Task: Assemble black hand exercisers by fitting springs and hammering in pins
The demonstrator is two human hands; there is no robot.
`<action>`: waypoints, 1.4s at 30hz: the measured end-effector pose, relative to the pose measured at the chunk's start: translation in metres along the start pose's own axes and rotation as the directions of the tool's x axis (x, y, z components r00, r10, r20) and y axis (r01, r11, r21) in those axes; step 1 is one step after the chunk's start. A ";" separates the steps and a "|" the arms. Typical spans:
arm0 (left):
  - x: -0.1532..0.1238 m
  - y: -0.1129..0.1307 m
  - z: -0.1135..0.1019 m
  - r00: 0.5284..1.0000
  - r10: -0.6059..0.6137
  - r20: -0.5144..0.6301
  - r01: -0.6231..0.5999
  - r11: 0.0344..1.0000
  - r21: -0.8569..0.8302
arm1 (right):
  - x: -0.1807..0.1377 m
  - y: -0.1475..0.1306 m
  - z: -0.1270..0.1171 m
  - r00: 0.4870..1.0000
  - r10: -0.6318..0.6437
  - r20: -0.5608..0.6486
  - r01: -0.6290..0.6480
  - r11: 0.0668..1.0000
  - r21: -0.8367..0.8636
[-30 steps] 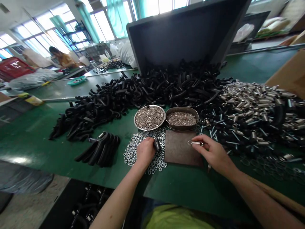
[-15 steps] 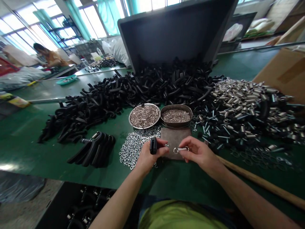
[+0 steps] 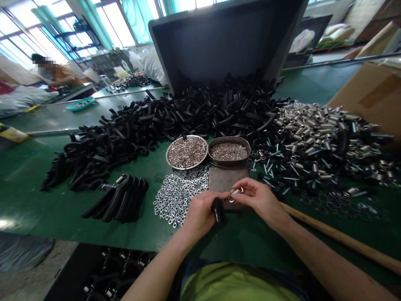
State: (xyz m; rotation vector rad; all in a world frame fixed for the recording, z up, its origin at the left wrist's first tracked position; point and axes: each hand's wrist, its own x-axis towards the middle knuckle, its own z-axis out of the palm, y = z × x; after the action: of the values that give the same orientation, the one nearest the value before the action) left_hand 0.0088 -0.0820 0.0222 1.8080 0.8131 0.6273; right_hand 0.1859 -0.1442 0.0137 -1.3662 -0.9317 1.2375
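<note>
My left hand (image 3: 202,212) is closed around a black plastic handle (image 3: 218,211), whose thick end points down toward me. Between the fingertips of my right hand (image 3: 258,198) is a small metal coil spring (image 3: 236,193) with looped ends. The spring's near loop is at the left fingertips; whether it touches the handle is hidden by the fingers. Both hands are over the near part of a flat metal plate (image 3: 224,179). Loose silvery nuts (image 3: 175,198) are spread just left of the plate.
Beyond the plate stand a round dish (image 3: 167,155) of pins and an oval tin (image 3: 230,162) of small metal parts. Black handles (image 3: 200,108) spill from a grey bin (image 3: 219,42). Springs (image 3: 310,123) and bolts are heaped right, near a wooden stick (image 3: 341,236). A co-worker (image 3: 59,75) sits far left.
My left hand has moved right and turned the black handle so its end hangs lower. The spring in my right hand has tilted, and the hands have come together.
</note>
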 end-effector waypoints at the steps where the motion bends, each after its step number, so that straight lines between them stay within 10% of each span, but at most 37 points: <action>1: 0.000 -0.001 0.004 0.996 -0.085 -0.022 0.084 0.996 -0.038 | -0.001 -0.002 -0.001 0.999 -0.033 -0.039 0.031 0.998 -0.056; 5: 0.001 -0.006 0.026 0.885 -0.451 0.117 0.444 0.739 -0.507 | -0.007 -0.016 0.000 0.970 -0.177 -0.164 0.140 0.967 -0.213; 10: 0.004 -0.003 0.048 0.804 -0.470 0.364 0.542 0.327 -0.775 | -0.017 -0.030 0.007 0.946 -0.276 -0.170 0.239 0.949 -0.206; 17: 0.005 0.006 0.055 0.844 -0.443 0.301 0.510 0.493 -0.705 | -0.022 -0.024 0.010 0.891 -0.451 -0.052 0.324 0.711 -0.624; 23: -0.003 0.007 0.046 0.845 -0.401 0.354 0.517 0.782 -0.348 | -0.008 -0.008 -0.010 0.987 -0.162 0.001 0.149 0.906 -0.395; 26: -0.010 0.004 0.034 0.779 -0.339 0.528 0.554 0.767 -0.324 | 0.014 0.000 -0.037 0.986 0.005 0.168 0.083 0.855 -0.513; 31: -0.019 -0.003 0.025 0.779 -0.281 0.561 0.586 0.645 -0.491 | 0.061 0.003 -0.079 0.969 -0.233 -0.085 0.028 0.445 -0.895; 42: 0.006 -0.007 0.027 0.851 -0.451 0.267 0.508 0.584 -0.633 | 0.070 0.001 -0.078 0.947 -0.315 -0.060 0.090 0.440 -0.893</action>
State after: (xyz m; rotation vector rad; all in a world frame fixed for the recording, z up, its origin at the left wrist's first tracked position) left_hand 0.0310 -0.0912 0.0068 0.8541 0.8268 0.4053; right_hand 0.2741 -0.0908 -0.0046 -2.0540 -1.6484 0.2996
